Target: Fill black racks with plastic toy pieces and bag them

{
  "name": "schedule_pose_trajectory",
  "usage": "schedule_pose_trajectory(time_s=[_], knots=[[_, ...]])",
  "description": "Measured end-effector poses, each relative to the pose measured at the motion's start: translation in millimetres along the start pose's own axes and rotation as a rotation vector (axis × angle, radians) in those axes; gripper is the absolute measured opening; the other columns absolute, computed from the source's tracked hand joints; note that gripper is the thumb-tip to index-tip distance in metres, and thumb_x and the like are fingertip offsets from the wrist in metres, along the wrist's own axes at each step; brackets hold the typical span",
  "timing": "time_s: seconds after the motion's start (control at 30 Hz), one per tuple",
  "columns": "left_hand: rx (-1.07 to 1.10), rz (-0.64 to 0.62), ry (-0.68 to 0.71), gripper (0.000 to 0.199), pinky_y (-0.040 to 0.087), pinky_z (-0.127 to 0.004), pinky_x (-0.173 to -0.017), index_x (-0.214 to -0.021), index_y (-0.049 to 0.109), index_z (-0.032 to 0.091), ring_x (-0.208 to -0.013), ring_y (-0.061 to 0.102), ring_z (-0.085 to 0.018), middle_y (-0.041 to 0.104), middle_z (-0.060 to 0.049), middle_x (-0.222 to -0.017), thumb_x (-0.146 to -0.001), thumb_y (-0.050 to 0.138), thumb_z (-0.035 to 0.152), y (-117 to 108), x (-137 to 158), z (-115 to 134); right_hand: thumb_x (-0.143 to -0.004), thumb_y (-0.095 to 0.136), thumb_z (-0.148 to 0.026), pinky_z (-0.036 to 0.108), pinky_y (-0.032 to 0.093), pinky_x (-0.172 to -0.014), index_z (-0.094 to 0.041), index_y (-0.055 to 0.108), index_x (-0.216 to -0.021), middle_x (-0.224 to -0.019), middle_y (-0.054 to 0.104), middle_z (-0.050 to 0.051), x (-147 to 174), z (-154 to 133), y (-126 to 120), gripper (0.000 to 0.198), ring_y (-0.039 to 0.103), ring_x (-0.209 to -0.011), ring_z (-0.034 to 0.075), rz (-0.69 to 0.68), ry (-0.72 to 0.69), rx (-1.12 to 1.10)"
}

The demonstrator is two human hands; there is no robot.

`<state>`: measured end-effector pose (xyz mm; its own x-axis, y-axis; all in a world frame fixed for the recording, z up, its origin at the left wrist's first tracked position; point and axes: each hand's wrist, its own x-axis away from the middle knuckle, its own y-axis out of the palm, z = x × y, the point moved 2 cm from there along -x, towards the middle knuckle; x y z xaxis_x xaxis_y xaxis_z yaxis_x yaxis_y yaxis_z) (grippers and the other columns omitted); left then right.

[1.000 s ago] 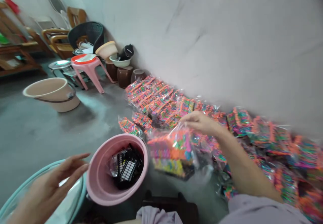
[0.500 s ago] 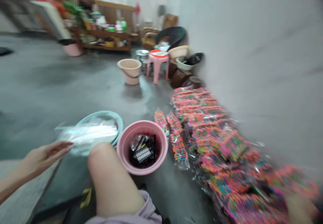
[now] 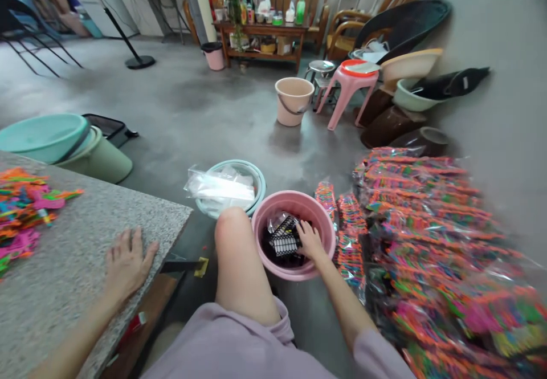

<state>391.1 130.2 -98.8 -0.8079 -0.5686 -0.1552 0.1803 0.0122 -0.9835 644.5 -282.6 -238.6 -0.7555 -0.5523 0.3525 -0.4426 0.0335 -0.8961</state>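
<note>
My left hand (image 3: 129, 262) lies flat with spread fingers on the speckled stone tabletop (image 3: 141, 208), holding nothing. To its left is a heap of small bright plastic pieces (image 3: 25, 219) in orange, pink, green and blue. My right hand (image 3: 308, 239) reaches into a pink bucket (image 3: 260, 219), fingers apart, at the edge of black mesh-patterned packaging (image 3: 285, 233). Whether the fingertips touch it I cannot tell. Beside the bucket, a pale blue tub (image 3: 260, 182) holds clear plastic bags (image 3: 226, 188).
Rows of clear bags packed with colourful pieces (image 3: 427, 219) cover the floor along the right wall. Farther off stand a beige bucket (image 3: 294, 102), a pink stool (image 3: 346, 91) and a wooden table (image 3: 265, 31). Turquoise and green tubs (image 3: 98, 157) sit at left. A person is seated at the back.
My view has swung left. My right hand has moved from the bagged pieces at far right into the pink bucket. My left hand now rests on the tabletop, away from the clear bags.
</note>
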Motion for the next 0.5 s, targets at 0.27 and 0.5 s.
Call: schedule_pose_trajectory(time_s=[0.27, 0.5], knots=[[0.046, 0.011, -0.093, 0.072, 0.016, -0.058, -0.114, -0.142, 0.038, -0.002, -0.145, 0.021, -0.041, 0.03, -0.03, -0.152, -0.093, 0.027, 0.049, 8.2, 0.7, -0.6, -0.057, 0.074, -0.003, 0.05, 0.035, -0.108, -0.006, 0.057, -0.127, -0.13, 0.056, 0.028, -24.1, -6.9, 6.6, 0.072, 0.052, -0.123, 0.039, -0.236, -0.016, 0.057], [0.877, 0.038, -0.39, 0.078, -0.004, -0.053, -0.118, -0.13, 0.055, 0.014, -0.149, 0.009, -0.035, 0.031, -0.018, -0.156, -0.067, 0.071, 0.056, -1.4, 1.5, 6.2, -0.077, 0.064, -0.045, 0.043, 0.051, -0.095, -0.017, 0.049, -0.137, -0.127, 0.063, 0.014, -12.4, -54.1, -78.1, 0.068, 0.062, -0.113, 0.03, 0.027, -0.16, -0.661]])
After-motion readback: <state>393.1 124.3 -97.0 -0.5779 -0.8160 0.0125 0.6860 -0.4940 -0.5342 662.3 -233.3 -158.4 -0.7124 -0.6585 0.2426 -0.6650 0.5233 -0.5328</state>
